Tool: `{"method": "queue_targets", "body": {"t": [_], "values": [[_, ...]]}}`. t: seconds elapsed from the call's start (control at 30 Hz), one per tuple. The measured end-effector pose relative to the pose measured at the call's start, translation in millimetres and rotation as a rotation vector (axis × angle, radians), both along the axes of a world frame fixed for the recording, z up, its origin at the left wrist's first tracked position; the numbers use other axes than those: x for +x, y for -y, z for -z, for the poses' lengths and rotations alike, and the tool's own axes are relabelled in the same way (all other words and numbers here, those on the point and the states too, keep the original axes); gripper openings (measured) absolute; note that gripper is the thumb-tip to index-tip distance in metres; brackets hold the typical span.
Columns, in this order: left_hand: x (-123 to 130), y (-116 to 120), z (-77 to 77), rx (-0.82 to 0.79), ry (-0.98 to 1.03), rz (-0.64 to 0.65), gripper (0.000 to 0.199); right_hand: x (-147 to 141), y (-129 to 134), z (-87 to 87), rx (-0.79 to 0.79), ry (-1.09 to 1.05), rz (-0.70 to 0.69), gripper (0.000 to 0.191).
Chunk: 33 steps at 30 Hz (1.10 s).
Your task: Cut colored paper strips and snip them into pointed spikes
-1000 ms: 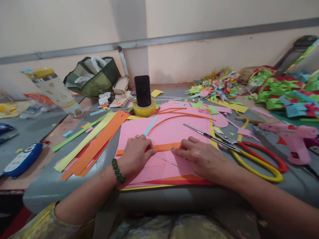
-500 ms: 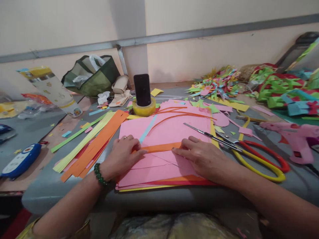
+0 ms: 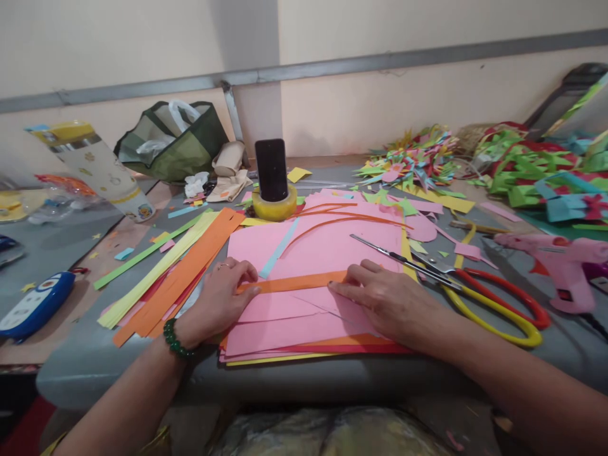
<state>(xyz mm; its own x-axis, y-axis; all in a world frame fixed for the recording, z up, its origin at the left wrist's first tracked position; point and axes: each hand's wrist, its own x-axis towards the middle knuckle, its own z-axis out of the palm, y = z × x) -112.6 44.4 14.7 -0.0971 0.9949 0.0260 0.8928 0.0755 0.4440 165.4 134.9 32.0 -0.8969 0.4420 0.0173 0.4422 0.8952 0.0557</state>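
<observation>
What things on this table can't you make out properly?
In the head view:
- orange strip, both ends: under the left hand and right hand
- purple object: behind the pink glue gun, cut off by right edge
- green bag, inside bottom: hidden by its front

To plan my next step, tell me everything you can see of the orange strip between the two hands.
The orange strip is long, narrow and apparently paper. It lies crosswise on the pink sheet, fairly flat. The left hand and right hand touch it near its ends, partly hiding them. A pale blue strip points toward it; I cannot tell whether they touch.
</observation>
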Motion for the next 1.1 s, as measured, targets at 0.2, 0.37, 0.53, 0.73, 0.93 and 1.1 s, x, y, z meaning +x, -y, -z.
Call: {"method": "queue_targets", "body": {"t": [0.2,0.37,0.53,0.73,0.93,1.1], "values": [[-20,12,6.6,0.046,0.103,0.005,0.018,2,-1,2.1,0.0,0.003,0.004,0.049],[-24,18,6.9,0.046,0.151,0.052,0.019,1,-1,1.5,-0.014,0.007,0.005,0.05],[-36,23,15.6,0.093,0.238,0.019,0.027,-1,-1,-0.8,-0.032,0.02,0.011,0.047],[-29,39,2.6,0.384,-0.064,-0.194,0.04,-5,-1,-6.1,-0.034,0.042,0.023,0.036],[52,51,10.5,0.294,-0.432,0.157,0.073,-13,4,-15.5,-0.058,0.082,0.004,0.029],[65,47,23.6,0.174,-0.403,0.095,0.087,-12,6,-14.6,-0.058,0.065,-0.007,0.034]]}}
